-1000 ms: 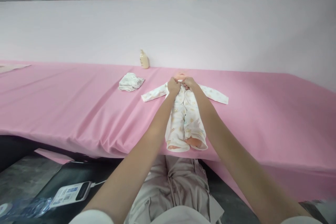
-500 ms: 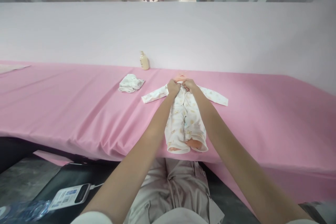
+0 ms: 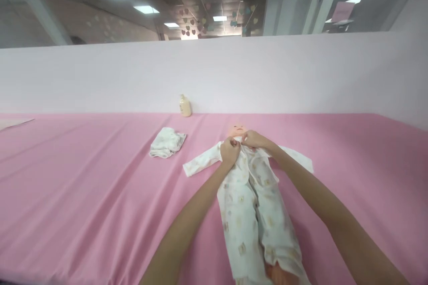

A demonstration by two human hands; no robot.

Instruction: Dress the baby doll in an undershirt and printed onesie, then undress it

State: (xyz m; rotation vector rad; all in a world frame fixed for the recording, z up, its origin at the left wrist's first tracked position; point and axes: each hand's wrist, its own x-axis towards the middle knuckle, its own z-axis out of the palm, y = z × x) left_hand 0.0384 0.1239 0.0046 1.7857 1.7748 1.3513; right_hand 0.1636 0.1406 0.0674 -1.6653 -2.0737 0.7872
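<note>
A baby doll (image 3: 237, 131) lies on its back, dressed in a white printed baby jacket (image 3: 240, 173) and matching trousers (image 3: 239, 220). My left hand (image 3: 230, 151) is closed in a fist on the jacket's front edge, just below the neck. Beside it, my right hand (image 3: 253, 139) pinches the other side of the collar. Both sleeves stretch out sideways, and the right one is partly covered by my forearm. Bare doll skin shows at the trouser hem. My fingers hide the fastening at the neck, if there is one.
Pink cloth (image 3: 100, 196) covers the table. Folded white cloth (image 3: 167, 142) lies left of the doll. A cream pump bottle (image 3: 185, 106) stands against the low white wall (image 3: 117, 80) at the back. At the far left is the edge of a pale sheet (image 3: 13, 123).
My view has tilted up and come closer to the doll. Both hands stay at the collar; the right forearm has swung outward, and the left hand's grip sits slightly lower than the right's.
</note>
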